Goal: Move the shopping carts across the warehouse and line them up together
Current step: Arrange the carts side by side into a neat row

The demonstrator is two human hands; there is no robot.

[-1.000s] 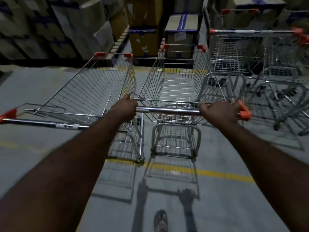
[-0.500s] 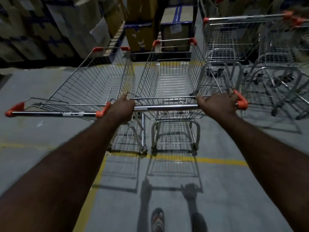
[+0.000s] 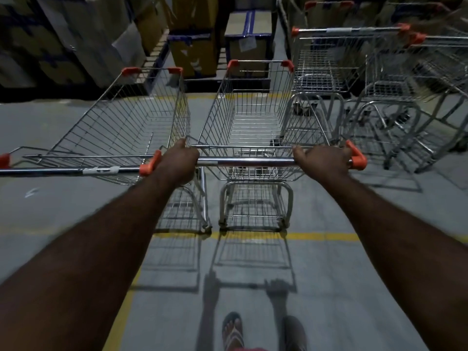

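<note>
A wire shopping cart (image 3: pixel 253 117) with orange corner caps stands straight ahead of me. My left hand (image 3: pixel 177 162) grips the left end of its metal handle bar (image 3: pixel 245 162). My right hand (image 3: pixel 324 160) grips the right end, beside the orange end cap. A second empty cart (image 3: pixel 121 122) stands close alongside on the left, its handle (image 3: pixel 76 170) nearly level with mine. Two more carts (image 3: pixel 336 62) (image 3: pixel 415 72) stand to the right, turned the other way.
Stacked cardboard boxes (image 3: pixel 195 51) and shelving line the far wall ahead of the carts. A yellow floor line (image 3: pixel 324 236) runs under the cart's rear wheels. My sandalled feet (image 3: pixel 233 330) stand on grey concrete behind it.
The cart I hold has rolled forward beside the left cart, and the two handles have come nearly level. Both hands keep their grip on the bar.
</note>
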